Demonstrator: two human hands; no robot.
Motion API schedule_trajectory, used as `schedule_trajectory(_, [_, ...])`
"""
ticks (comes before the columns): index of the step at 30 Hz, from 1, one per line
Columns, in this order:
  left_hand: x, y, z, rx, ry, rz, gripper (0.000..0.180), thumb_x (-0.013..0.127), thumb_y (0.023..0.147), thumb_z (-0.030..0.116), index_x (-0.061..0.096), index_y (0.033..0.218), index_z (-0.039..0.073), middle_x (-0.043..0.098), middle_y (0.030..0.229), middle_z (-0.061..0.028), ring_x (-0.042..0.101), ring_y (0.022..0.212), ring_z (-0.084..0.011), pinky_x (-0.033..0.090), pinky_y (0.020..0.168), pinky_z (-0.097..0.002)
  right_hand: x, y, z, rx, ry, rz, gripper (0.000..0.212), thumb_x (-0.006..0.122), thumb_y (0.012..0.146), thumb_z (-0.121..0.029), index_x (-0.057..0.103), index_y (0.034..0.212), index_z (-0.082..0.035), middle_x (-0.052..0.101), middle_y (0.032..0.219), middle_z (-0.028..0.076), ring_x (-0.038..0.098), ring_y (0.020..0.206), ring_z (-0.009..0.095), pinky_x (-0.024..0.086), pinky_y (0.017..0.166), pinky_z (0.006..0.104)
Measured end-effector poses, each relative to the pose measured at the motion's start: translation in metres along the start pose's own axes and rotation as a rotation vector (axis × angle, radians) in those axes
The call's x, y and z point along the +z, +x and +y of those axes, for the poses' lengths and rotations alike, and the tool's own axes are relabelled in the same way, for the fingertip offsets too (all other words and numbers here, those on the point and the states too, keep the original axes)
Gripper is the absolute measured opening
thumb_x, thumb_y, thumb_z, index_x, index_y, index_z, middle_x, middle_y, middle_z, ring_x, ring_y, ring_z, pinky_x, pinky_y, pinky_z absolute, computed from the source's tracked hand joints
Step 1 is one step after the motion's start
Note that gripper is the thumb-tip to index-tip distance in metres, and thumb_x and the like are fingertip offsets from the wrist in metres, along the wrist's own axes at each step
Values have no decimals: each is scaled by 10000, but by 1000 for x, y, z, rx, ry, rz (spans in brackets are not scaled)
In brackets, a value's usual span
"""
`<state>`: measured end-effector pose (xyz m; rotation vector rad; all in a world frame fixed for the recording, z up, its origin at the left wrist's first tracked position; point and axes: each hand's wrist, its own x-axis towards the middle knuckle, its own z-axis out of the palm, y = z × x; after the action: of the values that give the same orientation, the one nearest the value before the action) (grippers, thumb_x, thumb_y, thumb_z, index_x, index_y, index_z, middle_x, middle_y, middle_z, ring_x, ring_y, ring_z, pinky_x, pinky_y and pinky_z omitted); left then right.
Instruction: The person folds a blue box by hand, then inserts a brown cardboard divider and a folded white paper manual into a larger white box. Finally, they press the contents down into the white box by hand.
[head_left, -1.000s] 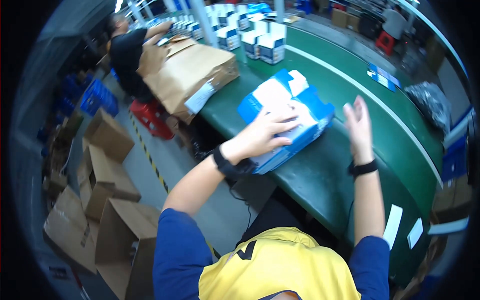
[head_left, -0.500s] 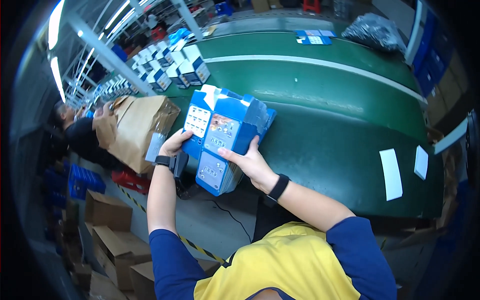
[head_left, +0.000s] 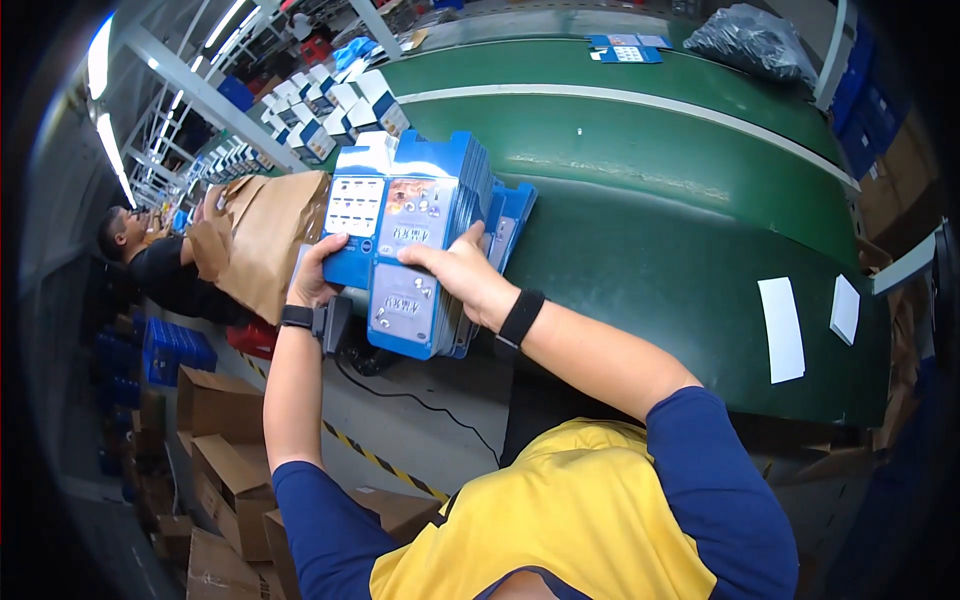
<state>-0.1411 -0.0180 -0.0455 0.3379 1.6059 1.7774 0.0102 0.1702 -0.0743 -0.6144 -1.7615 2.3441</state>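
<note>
A thick stack of flat blue cardboard box blanks (head_left: 405, 300) is in front of me, over the near left edge of the green table (head_left: 640, 290). My left hand (head_left: 318, 268) grips its left edge, thumb on the printed face and the other fingers mostly hidden behind. On the right side my right hand (head_left: 468, 278) is closed around the stack, its thumb lying across the front. Printed grey panels and a white panel with small pictures face me. Several layers show along the right edge, with some blanks jutting out behind.
A large brown paper bag (head_left: 270, 235) stands left of the stack, near a person in dark clothes (head_left: 165, 265). Folded blue-and-white boxes (head_left: 345, 110) crowd the far left. White paper slips (head_left: 782, 330) and a grey plastic bag (head_left: 750, 45) lie rightward. Open cartons (head_left: 225, 470) sit lower left.
Both hands have moved the stack left and slightly up, and it is now straighter. The top edges of its blanks look more even, and the right hand has shifted with it.
</note>
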Motion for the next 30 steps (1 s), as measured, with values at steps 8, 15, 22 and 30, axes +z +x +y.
schedule_trajectory(8, [1,3,-19,-35,-108,-1,484,617,823,246,495,1215,-10,611,1111,-122,597,999,-224,461,908,-350,2,10,7,185,-81,-20,1285,750,645,-376,-195,1320,173,158,1391,340,251,1320,339,310,1056,380])
schedule_trajectory(15, [23,12,-23,-21,-71,42,554,650,802,281,480,1233,-22,602,1122,-120,583,994,-213,430,920,-326,-7,24,14,174,86,17,1221,738,691,-211,-257,1303,145,349,1299,313,494,1136,313,458,920,360])
schedule_trajectory(22, [66,50,8,-79,111,72,593,691,771,333,512,1215,-17,610,1116,-125,582,985,-197,435,884,-299,-54,19,-41,348,220,-157,692,707,685,-353,468,1260,-51,544,1204,206,470,1119,433,206,894,719])
schedule_trajectory(30, [99,90,12,-88,235,12,664,725,728,402,526,1209,-10,600,1142,-148,581,996,-209,431,889,-305,-90,44,-37,293,118,-83,689,675,718,-448,466,1249,-62,566,1161,170,520,1069,366,364,831,655])
